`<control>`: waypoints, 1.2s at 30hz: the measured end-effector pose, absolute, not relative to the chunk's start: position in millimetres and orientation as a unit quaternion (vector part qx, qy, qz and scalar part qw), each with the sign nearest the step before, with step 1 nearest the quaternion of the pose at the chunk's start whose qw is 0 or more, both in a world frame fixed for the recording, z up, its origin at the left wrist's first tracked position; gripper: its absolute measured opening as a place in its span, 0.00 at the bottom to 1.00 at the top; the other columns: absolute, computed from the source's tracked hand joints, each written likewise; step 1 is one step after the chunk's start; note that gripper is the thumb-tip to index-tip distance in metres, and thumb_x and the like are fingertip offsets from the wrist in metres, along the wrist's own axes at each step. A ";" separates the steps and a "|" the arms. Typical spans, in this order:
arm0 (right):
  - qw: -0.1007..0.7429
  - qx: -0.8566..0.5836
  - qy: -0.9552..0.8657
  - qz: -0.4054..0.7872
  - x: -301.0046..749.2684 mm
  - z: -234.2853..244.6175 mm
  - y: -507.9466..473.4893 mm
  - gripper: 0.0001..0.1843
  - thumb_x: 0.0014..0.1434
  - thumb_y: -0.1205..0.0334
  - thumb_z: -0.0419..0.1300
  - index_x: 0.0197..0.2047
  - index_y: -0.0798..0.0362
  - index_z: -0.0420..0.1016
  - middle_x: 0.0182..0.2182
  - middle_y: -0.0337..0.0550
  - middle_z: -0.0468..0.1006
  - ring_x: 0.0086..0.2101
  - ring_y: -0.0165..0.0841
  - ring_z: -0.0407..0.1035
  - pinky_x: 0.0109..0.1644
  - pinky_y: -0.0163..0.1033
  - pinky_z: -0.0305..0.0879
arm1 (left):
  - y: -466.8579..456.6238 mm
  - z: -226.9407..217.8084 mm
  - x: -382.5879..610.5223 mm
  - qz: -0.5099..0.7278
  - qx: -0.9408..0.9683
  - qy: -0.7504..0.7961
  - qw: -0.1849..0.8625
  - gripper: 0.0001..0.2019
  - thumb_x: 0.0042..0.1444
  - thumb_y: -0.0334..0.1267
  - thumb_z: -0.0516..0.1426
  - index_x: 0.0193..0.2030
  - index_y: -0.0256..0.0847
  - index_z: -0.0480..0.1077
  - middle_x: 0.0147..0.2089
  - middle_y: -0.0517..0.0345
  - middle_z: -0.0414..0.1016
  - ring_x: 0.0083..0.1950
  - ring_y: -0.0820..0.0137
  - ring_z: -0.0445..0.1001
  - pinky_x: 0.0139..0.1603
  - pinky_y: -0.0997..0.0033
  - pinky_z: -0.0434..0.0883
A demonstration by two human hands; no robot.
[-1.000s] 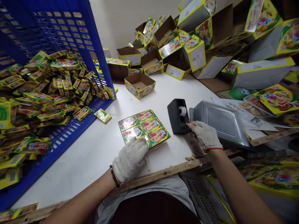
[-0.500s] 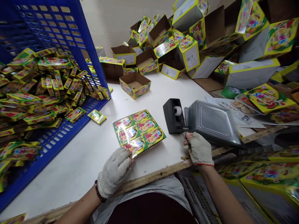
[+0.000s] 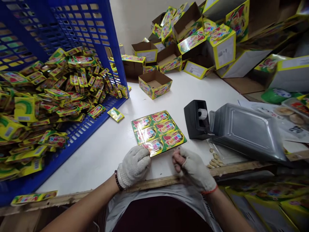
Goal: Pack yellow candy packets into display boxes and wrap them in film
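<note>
A flat clear-wrapped bundle of yellow-green snack packets (image 3: 158, 132) lies on the white table (image 3: 101, 154). My left hand (image 3: 134, 166), in a white knit glove, is curled on the bundle's near left corner. My gloved right hand (image 3: 191, 167) hovers just right of the bundle's near edge, bare fingertips pinched together; what they hold is too small to make out. A black tape dispenser (image 3: 198, 124) stands behind the right hand.
A tilted blue plastic crate (image 3: 79, 129) full of loose packets fills the left side. A single packet (image 3: 116, 114) lies beside it. An open small box (image 3: 155, 84) and a heap of cartons (image 3: 205, 42) sit at the back. A grey tray (image 3: 246, 130) rests to the right.
My right hand came away from the tape dispenser and moved left toward the bundle's near edge. My left hand slid back to the bundle's near corner.
</note>
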State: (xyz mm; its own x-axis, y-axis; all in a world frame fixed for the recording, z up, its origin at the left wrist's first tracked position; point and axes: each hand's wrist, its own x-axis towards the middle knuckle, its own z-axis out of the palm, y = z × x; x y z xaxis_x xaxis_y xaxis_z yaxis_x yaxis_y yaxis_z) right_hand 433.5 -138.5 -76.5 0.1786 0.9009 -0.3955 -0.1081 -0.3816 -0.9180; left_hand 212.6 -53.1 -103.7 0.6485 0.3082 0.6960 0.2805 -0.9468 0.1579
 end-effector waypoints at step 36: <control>0.420 -0.734 -0.356 0.398 476.7 -82.4 -33.5 0.17 0.52 0.46 0.64 0.31 0.52 0.71 0.22 0.41 0.74 0.21 0.31 0.68 0.24 0.36 0.66 | 32.2 -77.5 209.6 0.368 0.756 0.478 0.253 0.21 0.55 0.41 0.59 0.55 0.35 0.69 0.47 0.48 0.72 0.46 0.62 0.73 0.45 0.59 0.72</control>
State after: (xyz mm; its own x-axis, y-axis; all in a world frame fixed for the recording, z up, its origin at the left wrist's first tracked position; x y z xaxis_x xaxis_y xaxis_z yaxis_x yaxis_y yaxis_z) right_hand 476.7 -33.5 -82.4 0.4305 0.8564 -0.2851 0.1871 -0.3936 -0.9000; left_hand 209.6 32.2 -77.5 0.2720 0.9093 0.3148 0.5360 -0.4149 0.7352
